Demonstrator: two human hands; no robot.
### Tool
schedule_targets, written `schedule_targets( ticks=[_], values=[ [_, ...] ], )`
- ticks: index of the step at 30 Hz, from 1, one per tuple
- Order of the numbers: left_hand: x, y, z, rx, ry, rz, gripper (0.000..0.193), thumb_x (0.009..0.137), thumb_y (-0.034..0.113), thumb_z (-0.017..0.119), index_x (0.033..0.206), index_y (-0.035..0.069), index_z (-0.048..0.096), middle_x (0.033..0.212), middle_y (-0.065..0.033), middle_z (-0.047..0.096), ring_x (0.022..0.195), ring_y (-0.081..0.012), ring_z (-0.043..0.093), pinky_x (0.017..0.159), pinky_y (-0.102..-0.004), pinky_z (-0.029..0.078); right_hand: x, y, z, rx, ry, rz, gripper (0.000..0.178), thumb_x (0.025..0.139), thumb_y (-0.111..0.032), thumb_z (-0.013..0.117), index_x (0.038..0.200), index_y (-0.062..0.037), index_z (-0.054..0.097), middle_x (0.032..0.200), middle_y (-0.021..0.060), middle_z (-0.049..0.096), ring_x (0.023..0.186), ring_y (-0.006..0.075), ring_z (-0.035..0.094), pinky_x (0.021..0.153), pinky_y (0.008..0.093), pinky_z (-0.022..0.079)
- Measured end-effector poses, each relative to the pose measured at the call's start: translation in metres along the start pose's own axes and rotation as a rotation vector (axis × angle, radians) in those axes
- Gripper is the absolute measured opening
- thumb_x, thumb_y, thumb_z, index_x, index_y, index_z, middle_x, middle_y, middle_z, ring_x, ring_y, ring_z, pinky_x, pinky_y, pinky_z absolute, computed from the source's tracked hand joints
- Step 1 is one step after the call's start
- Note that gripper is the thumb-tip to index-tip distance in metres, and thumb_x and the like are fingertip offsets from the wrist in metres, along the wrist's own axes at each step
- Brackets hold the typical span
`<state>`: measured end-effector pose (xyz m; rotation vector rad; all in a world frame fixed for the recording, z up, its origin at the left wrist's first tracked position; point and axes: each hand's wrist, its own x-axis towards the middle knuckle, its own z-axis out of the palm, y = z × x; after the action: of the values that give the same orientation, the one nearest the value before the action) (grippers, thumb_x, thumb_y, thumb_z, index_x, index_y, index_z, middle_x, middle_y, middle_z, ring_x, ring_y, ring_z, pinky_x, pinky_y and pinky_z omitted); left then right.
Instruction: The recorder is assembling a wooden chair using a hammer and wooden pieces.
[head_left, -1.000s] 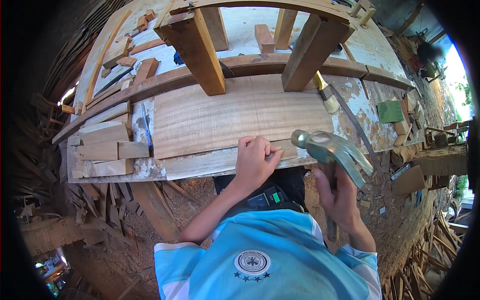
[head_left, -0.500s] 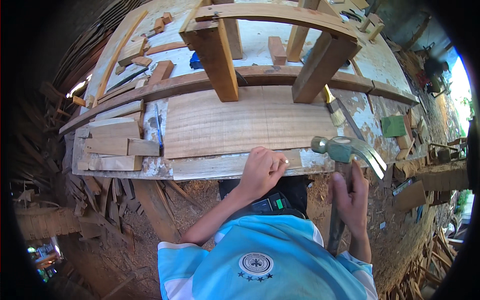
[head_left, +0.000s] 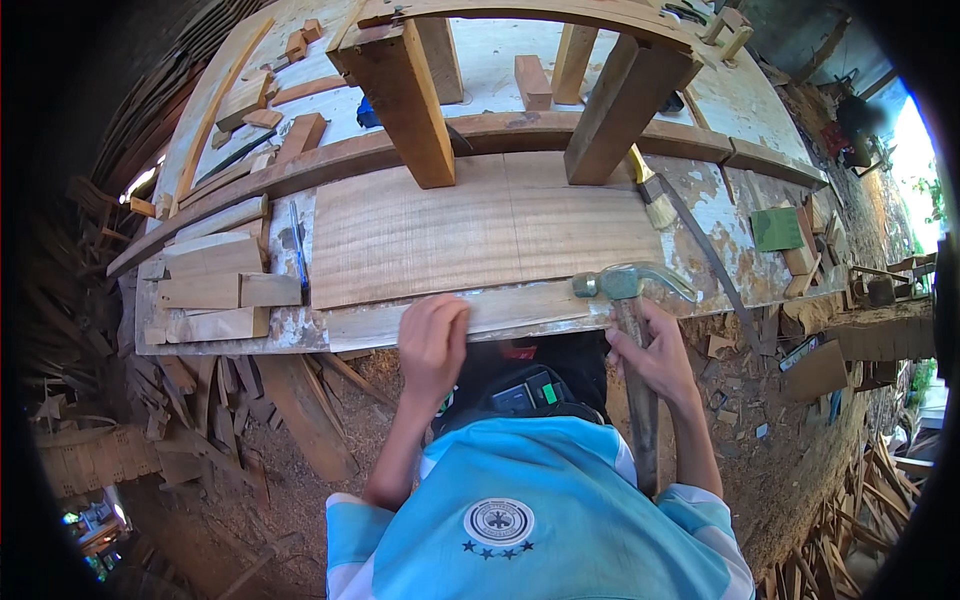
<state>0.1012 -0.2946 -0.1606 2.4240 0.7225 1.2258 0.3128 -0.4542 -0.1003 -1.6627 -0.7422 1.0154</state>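
A claw hammer [head_left: 628, 283] with a worn handle is in my right hand [head_left: 655, 350], its fingers wrapped round the handle below the head. The hammer head lies just over the bench's front edge, its claw pointing right. My left hand [head_left: 433, 345] is closed, fingers curled in, at the near edge beside a narrow wooden strip [head_left: 500, 307]; whatever it may hold is hidden. Beyond both hands a wide wooden board [head_left: 470, 235] lies flat. Two legs of a wooden frame [head_left: 415, 110] come down onto the board's far part.
Short wood offcuts [head_left: 205, 290] and a blue pen [head_left: 298, 245] lie left of the board. To its right are a paintbrush [head_left: 657, 205], a dark metal strip [head_left: 705, 245] and a green block [head_left: 777, 229]. A long wooden rail [head_left: 500, 138] crosses behind.
My left hand has moved left along the front edge. The hammer, still in my right hand, has shifted left and its head has turned flatter. The view has shifted slightly.
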Motion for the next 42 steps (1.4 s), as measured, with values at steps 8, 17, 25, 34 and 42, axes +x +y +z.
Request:
schedule_targets(
  ticks=[8,17,25,34,42],
  values=[
    [-0.010,-0.023,-0.025,0.213,0.164,-0.032,0.024,0.072,-0.010,0.063,0.091,0.003,0.057,0.087,-0.0122,0.061,0.073,-0.0288,0.059,0.063,-0.0366,0.047,-0.005,0.000,0.002,0.069,-0.261,0.139,0.020,0.081,0.002,0.059,0.099,0.0018,0.051,0.062,0.0063,0.057,0.049,0.0128,0.058,0.043,0.0240,0.045],
    [0.050,-0.018,-0.012,0.212,0.335,0.196,0.032,0.076,-0.008,0.061,0.104,0.003,0.052,0.087,-0.0156,0.061,0.070,-0.0310,0.062,0.058,-0.0345,0.051,0.008,-0.018,-0.002,0.141,-0.305,-0.008,0.019,0.082,0.003,0.057,0.100,0.0024,0.051,0.066,0.0077,0.059,0.051,0.0132,0.059,0.044,0.0236,0.046],
    [0.085,-0.019,0.009,-0.585,-0.014,-0.560,0.032,0.082,0.002,0.066,0.109,0.000,0.050,0.085,-0.0083,0.067,0.081,-0.0111,0.062,0.074,-0.0265,0.049,0.027,-0.004,-0.025,-0.073,0.042,-0.083,0.024,0.081,0.003,0.053,0.105,0.0041,0.053,0.083,0.0087,0.064,0.055,0.0102,0.059,0.044,0.0223,0.046],
    [0.118,-0.008,0.028,-0.963,-0.335,-0.691,0.010,0.078,0.003,0.071,0.087,-0.001,0.066,0.082,-0.0060,0.068,0.076,-0.0068,0.062,0.068,-0.0200,0.048,0.038,0.017,-0.035,0.147,0.075,0.045,0.022,0.084,-0.006,0.053,0.104,0.0030,0.050,0.078,0.0090,0.064,0.051,0.0106,0.056,0.042,0.0226,0.045],
    [0.124,0.005,0.054,-0.560,-0.531,-0.392,0.009,0.079,0.005,0.068,0.087,-0.001,0.067,0.084,-0.0068,0.069,0.078,-0.0113,0.064,0.075,-0.0243,0.050,0.043,0.019,-0.041,0.221,0.014,0.072,0.023,0.084,-0.009,0.056,0.102,0.0039,0.049,0.077,0.0116,0.063,0.050,0.0117,0.056,0.043,0.0246,0.047]
  ],
)
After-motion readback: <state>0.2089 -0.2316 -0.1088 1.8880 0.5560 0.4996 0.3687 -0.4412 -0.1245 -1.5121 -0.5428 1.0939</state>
